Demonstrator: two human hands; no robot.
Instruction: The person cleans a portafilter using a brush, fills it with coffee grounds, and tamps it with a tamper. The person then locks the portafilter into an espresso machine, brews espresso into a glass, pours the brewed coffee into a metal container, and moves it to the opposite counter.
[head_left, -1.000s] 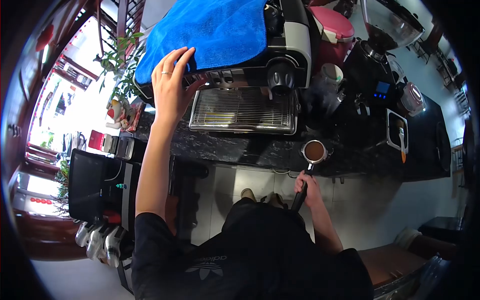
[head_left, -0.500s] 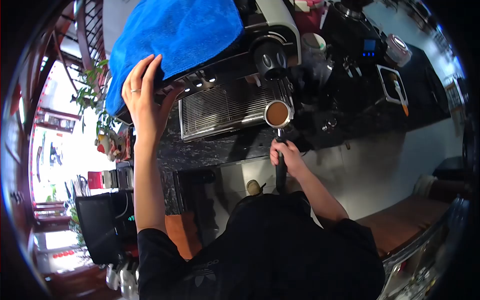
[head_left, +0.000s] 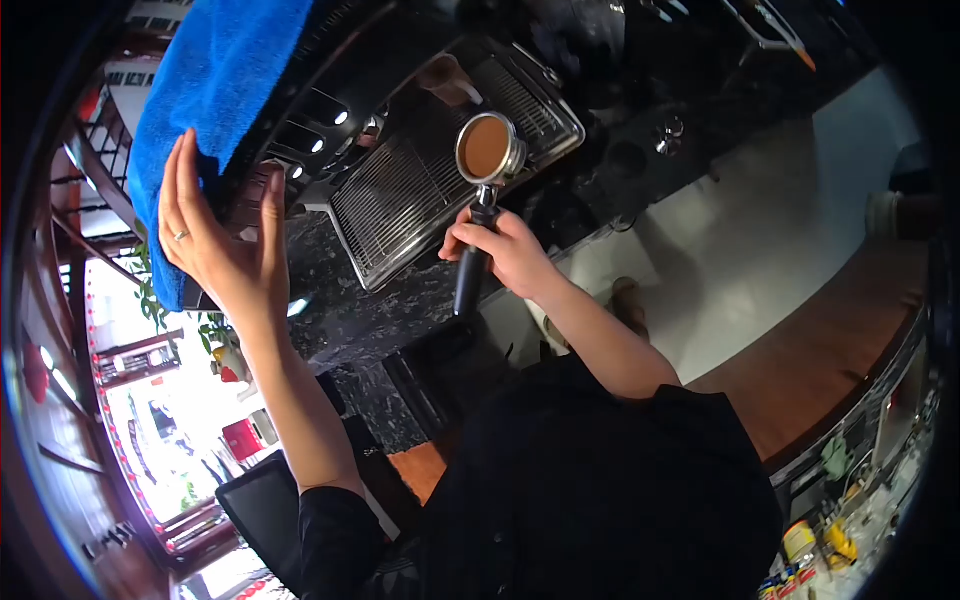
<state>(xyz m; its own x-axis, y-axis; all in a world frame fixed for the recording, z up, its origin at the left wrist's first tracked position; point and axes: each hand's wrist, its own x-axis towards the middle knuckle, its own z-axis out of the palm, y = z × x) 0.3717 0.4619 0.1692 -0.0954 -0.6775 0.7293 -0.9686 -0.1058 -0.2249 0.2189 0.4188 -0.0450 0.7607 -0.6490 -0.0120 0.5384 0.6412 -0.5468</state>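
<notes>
My right hand (head_left: 513, 252) is wrapped round the black handle of a portafilter (head_left: 470, 280). The basket is filled with brown ground coffee (head_left: 486, 147), its surface level and facing up. It hangs over the drip tray (head_left: 395, 205) of an espresso machine (head_left: 330, 85). My left hand (head_left: 225, 255) reaches up to the machine's left front, fingers stretched and thumb apart. Its fingertips lie against the blue towel (head_left: 215, 80) draped over the machine; whether they touch the panel beneath is hidden.
The black marbled counter (head_left: 345, 320) runs along the machine's front. A small clear glass piece (head_left: 668, 133) sits on it at right, below a tray (head_left: 765, 25) in the corner. A black screen (head_left: 265, 510) stands at lower left, and a brown bench (head_left: 810, 360) curves along the right.
The view has turned and shifted, so the machine appears tilted. The portafilter has moved left along the machine's front and now overlaps the drip tray. My left hand remains at the towel, its thumb spread wider.
</notes>
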